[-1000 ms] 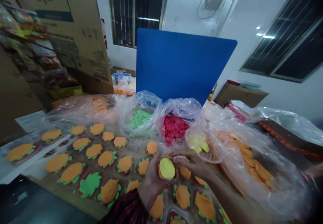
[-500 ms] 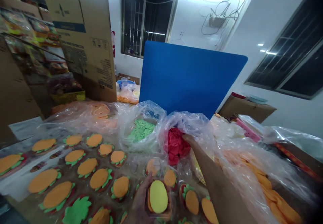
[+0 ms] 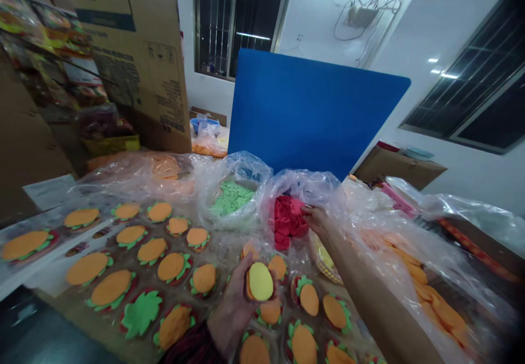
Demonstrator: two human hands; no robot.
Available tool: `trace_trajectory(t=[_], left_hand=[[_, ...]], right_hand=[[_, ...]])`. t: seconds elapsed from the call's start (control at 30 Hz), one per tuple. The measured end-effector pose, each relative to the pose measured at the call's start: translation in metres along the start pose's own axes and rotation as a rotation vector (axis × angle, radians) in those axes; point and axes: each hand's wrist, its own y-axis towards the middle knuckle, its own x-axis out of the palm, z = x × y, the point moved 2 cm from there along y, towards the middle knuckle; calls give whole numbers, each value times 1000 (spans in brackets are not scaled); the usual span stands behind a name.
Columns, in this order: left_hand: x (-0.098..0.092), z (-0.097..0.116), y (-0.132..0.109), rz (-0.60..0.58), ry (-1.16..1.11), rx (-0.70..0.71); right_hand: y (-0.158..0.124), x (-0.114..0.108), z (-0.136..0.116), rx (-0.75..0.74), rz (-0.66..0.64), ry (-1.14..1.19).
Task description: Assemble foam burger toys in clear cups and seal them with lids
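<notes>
My left hand (image 3: 237, 304) is closed around a small foam burger stack (image 3: 260, 282) with an orange piece below and a yellow oval on top, held just above the table. My right hand (image 3: 315, 217) reaches forward into a clear plastic bag (image 3: 311, 186) of red foam pieces (image 3: 287, 219), fingers pinched at the red pile. Rows of finished foam burgers (image 3: 170, 265), orange on green and red, lie across the table to the left and below my hands.
A bag of green foam shapes (image 3: 232, 197) sits left of the red bag. A basket of yellow pieces (image 3: 324, 257) and a bag of orange ovals (image 3: 435, 304) lie to the right. A blue board (image 3: 311, 112) stands behind, cardboard boxes (image 3: 135, 52) at the left.
My right hand left the stack and went forward into the red bag. My left hand kept the yellow-topped stack, lifting it slightly in the last half second.
</notes>
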Motion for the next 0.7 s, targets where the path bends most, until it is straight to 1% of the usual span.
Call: trace_trajectory(t=[0.03, 0.1, 0.2, 0.27, 0.33, 0.4, 0.43, 0.5, 0.6, 0.63, 0.7], left_hand=[[-1, 1, 1, -11, -10, 2], [-2, 4, 3, -24, -30, 9], [-4, 8, 4, -48, -75, 26], [-6, 13, 3, -80, -113, 61], [-9, 17, 2, -102, -151, 98], [-15, 22, -1, -106, -179, 125], [-18, 24, -3, -103, -191, 135], [-23, 31, -8, -111, -223, 158], [-27, 42, -15, -145, -272, 187], [-29, 45, -18, -152, -285, 191], [-33, 52, -21, -155, -310, 194]], right_hand=[[-11, 3, -4, 46, -34, 33], [-37, 14, -13, 162, -146, 146], [-79, 41, -33, 320, -363, 326], [-101, 64, -46, 368, -490, 325], [-115, 86, -56, 358, -594, 237], [-122, 107, -61, 273, -673, 91], [-124, 116, -63, 198, -697, -3], [-125, 131, -67, 1, -712, -228], [-128, 148, -72, -315, -658, -570], [-129, 153, -74, -398, -634, -656], [-130, 161, -77, -515, -603, -773]])
